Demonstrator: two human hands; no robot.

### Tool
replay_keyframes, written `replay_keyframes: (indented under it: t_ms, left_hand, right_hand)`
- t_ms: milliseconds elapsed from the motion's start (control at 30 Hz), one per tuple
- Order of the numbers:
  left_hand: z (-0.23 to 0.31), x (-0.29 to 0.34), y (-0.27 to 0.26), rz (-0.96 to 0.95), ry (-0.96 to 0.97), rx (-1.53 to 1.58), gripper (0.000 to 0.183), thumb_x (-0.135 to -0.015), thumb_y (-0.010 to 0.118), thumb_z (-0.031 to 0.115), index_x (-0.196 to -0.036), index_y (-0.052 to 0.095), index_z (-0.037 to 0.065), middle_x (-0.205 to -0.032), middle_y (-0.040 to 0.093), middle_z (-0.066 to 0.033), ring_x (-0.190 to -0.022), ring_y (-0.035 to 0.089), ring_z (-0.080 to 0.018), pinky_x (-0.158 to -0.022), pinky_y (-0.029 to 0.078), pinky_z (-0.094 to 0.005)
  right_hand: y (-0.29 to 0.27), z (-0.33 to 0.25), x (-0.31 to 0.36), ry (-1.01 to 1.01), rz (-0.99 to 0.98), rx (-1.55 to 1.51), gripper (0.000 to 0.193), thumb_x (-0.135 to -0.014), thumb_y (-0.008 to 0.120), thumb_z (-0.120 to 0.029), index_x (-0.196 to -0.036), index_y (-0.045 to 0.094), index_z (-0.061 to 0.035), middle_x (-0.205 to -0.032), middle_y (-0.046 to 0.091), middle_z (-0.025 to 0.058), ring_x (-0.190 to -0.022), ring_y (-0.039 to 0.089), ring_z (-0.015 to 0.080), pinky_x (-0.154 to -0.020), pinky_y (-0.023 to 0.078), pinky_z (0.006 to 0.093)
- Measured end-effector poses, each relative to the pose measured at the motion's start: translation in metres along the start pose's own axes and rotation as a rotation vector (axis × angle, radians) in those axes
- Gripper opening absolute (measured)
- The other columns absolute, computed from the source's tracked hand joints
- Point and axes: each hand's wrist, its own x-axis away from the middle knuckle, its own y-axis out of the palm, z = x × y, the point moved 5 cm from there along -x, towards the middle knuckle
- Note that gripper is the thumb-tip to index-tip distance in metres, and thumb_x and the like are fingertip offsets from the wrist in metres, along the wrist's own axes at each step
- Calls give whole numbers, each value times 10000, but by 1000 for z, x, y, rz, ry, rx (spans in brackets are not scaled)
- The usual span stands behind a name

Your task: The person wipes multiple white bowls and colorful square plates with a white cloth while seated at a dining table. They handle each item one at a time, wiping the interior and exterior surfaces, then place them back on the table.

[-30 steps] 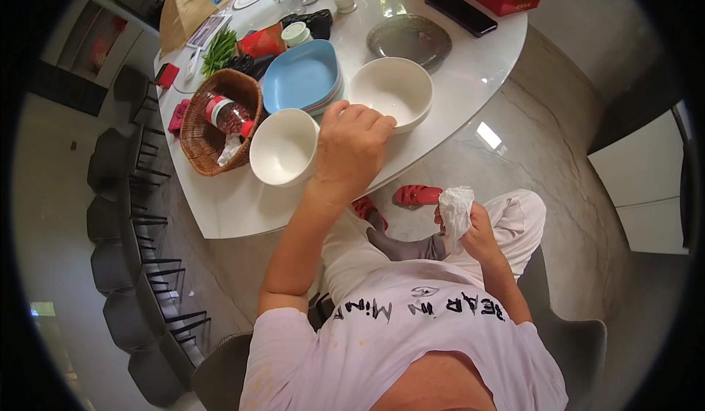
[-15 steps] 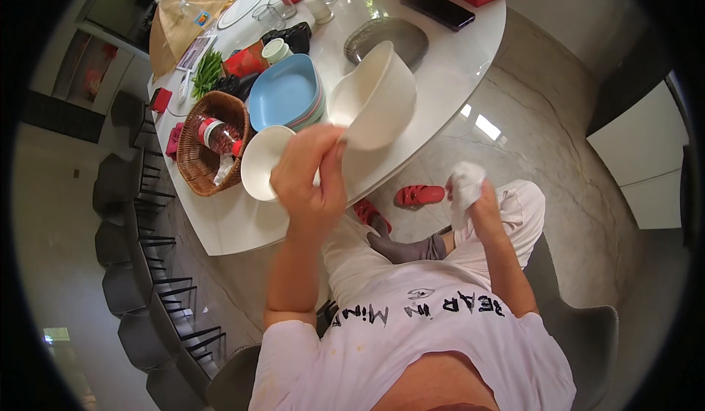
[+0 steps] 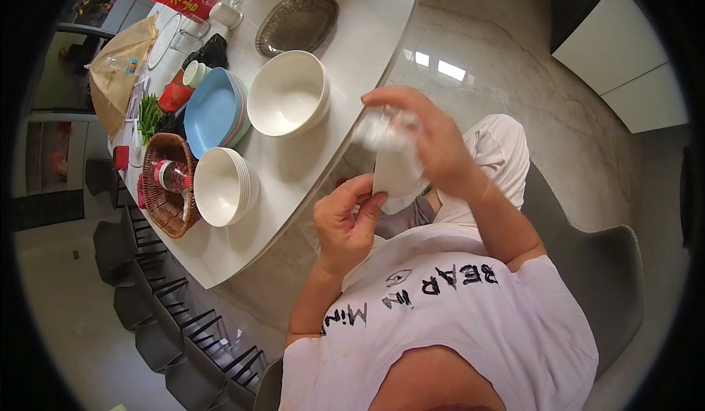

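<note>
Bowl (image 3: 400, 179), white, no longer tilted over the white table (image 3: 297, 165); now beyond its edge, between both hands. Pinched at the rim by thumb and fingers of the left hand (image 3: 345, 224). Met, or nearly met, by crumpled tissue (image 3: 385, 133) gripped in the right hand (image 3: 444, 150); exact contact too blurred to tell. Judged a shift from picking up to wiping. Since the earlier frame: right hand raised, left withdrawn from above the tabletop, second white bowl (image 3: 288, 94) visible upright near the blue dish (image 3: 209, 113).

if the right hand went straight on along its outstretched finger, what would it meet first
Probably the large white bowl, past the edge of the white table. Depth is unclear, though: if the right hand is below tabletop height, that edge would come first.
</note>
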Motion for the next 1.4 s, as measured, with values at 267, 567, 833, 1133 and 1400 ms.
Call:
replay_keyframes:
  t_ms: [267,567,833,1133,1400]
  left_hand:
    - [-41,-2,9,300,-398,778,230,-954,601,116,-1143,579,-12,-1030,666,-94,-887,662,-176,-805,563,-326]
    - [-49,3,2,101,-340,555,259,-946,618,131,-1146,575,-27,-1030,672,-104,-880,659,-173,-791,554,-344]
    - [23,27,-61,375,111,278,178,-931,616,62,-1090,620,-17,-964,664,-48,-841,597,-112,-759,476,-258]
    - [73,26,-158,437,338,-1218,166,-871,669,44,-1033,663,7,-1002,660,-109,-984,606,-237,-897,456,-321]
    - [57,2,-120,462,575,-1121,348,-810,742,236,-1101,647,72,-1107,625,-108,-1055,572,-308,-912,442,-415]
  right_hand:
    - [2,34,28,-73,253,-131,419,-987,402,-253,-1281,537,14,-1312,550,177,-1233,510,302,-1054,373,412]
    - [-1,6,12,-275,95,197,402,-860,489,-77,-1247,553,13,-1284,550,202,-1238,487,373,-1059,365,436]
    - [-18,110,40,184,156,379,101,-947,538,-95,-994,581,-17,-680,537,127,-586,513,172,-556,411,303]
    - [17,205,108,393,-194,500,101,-871,551,-88,-937,556,-12,-791,593,227,-723,581,415,-637,444,444]
    - [13,229,125,413,-284,625,169,-881,557,-145,-1009,573,-36,-833,621,229,-793,604,424,-685,465,476]
